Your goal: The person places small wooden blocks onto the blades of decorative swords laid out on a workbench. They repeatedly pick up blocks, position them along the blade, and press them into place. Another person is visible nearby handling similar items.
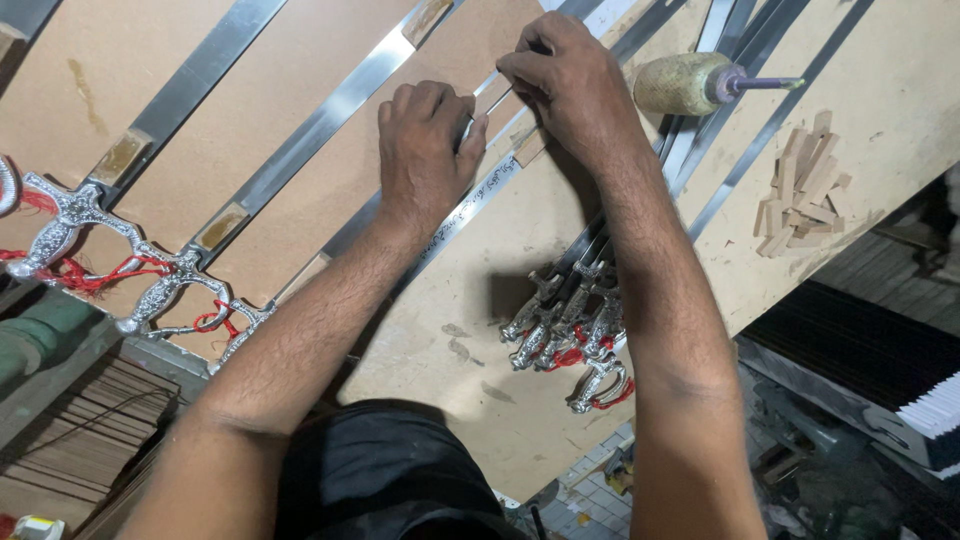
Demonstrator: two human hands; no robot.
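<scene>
Over workboard (480,330): left hand (425,150) pressing sword blade (470,205), right hand (560,85) pinching thin tool (497,100).

A long steel sword blade (470,205) lies flat and diagonal on the board, engraved lettering along its face, pinned under the left hand's fingers (440,125). A thin metal tool (500,97), perhaps an engraving point, sits pinched between the right hand's fingertips (520,68), its tip beside the left fingertips.
</scene>
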